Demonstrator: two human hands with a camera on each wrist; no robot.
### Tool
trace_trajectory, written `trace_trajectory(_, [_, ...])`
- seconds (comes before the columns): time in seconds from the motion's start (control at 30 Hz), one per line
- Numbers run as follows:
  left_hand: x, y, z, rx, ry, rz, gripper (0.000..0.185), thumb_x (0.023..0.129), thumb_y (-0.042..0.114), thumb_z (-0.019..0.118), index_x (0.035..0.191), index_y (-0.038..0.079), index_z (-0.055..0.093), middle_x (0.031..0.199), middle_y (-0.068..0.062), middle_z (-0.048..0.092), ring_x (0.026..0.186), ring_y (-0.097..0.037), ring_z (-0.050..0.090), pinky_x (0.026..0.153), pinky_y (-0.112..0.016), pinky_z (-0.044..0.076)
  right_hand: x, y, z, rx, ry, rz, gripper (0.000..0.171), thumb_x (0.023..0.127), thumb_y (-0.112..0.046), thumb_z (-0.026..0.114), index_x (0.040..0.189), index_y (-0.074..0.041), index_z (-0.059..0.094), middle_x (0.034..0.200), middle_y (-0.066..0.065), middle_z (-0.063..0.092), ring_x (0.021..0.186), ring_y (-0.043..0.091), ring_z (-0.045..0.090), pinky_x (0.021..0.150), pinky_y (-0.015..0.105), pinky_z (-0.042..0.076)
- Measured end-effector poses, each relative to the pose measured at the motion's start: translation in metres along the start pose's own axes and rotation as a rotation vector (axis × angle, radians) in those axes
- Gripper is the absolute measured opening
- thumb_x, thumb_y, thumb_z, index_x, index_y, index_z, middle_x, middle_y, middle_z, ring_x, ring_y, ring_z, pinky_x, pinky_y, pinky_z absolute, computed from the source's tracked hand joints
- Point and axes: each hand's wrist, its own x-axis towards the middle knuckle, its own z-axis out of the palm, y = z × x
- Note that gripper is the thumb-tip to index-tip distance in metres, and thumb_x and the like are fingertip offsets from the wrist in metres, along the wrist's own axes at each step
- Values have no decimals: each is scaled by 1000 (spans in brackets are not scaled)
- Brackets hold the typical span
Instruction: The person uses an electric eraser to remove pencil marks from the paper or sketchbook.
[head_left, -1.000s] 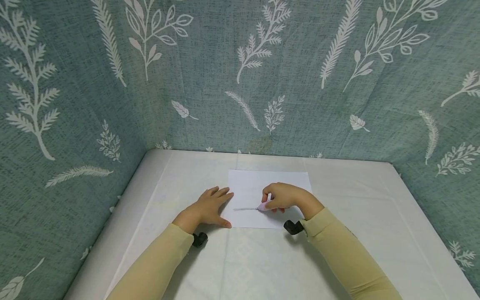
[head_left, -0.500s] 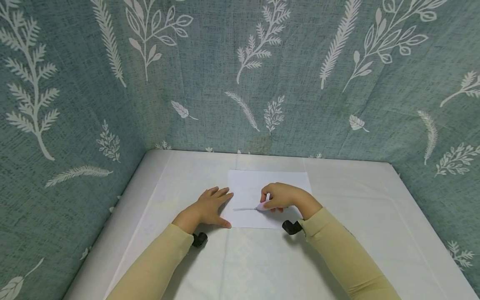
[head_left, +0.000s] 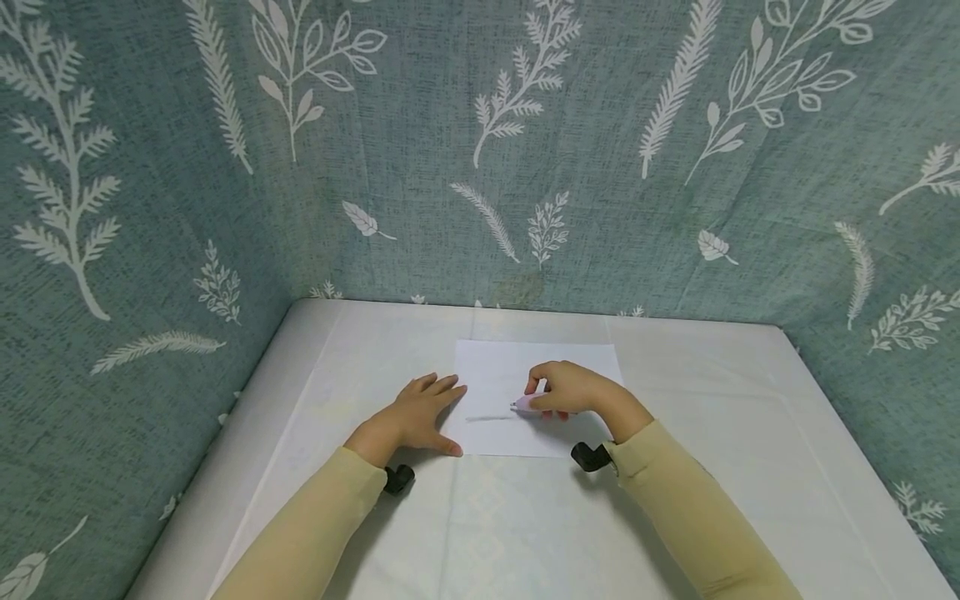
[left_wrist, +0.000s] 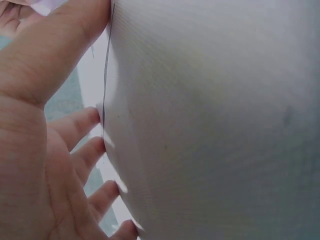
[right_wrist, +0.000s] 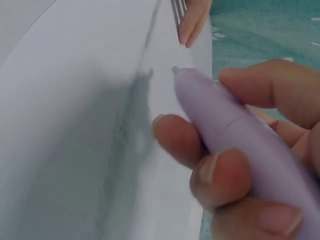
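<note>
A white sheet of paper [head_left: 487,365] lies on the table, with a thin grey line [head_left: 489,417] running across its lower left part. My right hand [head_left: 576,390] grips a fat, light-purple correction pen [right_wrist: 235,127] between curled fingers and thumb. The pen's small tip points left, just beyond the line's right end in the head view. In the right wrist view the tip stands apart from its shadow on the paper. Spread out at the sheet's left edge, my left hand [head_left: 416,415] rests with its fingertips and thumb on that edge.
A white cloth [head_left: 360,333] covers the table. Green leaf-patterned fabric [head_left: 420,167] rises behind it and at both sides. Black wrist cameras show below each cuff, the right one [head_left: 590,457] over the paper's lower right edge.
My right hand, with the correction pen, has lifted and moved slightly away from me. The pen's tip has left the end of the line. My left hand has stayed put.
</note>
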Motion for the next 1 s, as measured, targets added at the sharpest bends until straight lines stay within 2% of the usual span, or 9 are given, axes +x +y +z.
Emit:
trace_trajectory(0.23, [1, 0, 1, -1, 14, 13, 108, 71, 60, 83, 158, 18, 35, 166, -5, 22, 151, -39, 13, 119, -58, 18, -8, 8, 2, 35, 5, -20, 12, 98, -23, 65, 107, -15, 63, 76, 7, 70, 58, 33, 64, 49, 29, 44])
trace_trajectory(0.57, [0, -1, 2, 2, 18, 19, 107, 72, 60, 83, 157, 17, 35, 166, -6, 22, 151, -39, 14, 118, -58, 19, -10, 11, 14, 29, -2, -48, 10, 97, -19, 65, 106, -15, 61, 73, 9, 67, 47, 19, 56, 46, 28, 43])
trace_trajectory(0.77, [0, -2, 2, 5, 16, 26, 107, 73, 61, 82, 158, 17, 34, 166, -6, 22, 151, -40, 13, 118, -58, 18, -7, 9, 17, 14, -16, -39, 8, 97, -19, 65, 102, -17, 60, 71, 5, 68, 48, 19, 56, 45, 28, 44])
trace_trajectory(1.0, [2, -2, 3, 4, 19, 27, 107, 73, 61, 82, 158, 17, 34, 166, -6, 21, 151, -39, 13, 119, -59, 17, -4, 6, 18, 9, -33, -13, 6, 97, -18, 66, 98, -16, 61, 71, 6, 68, 47, 21, 56, 45, 28, 43])
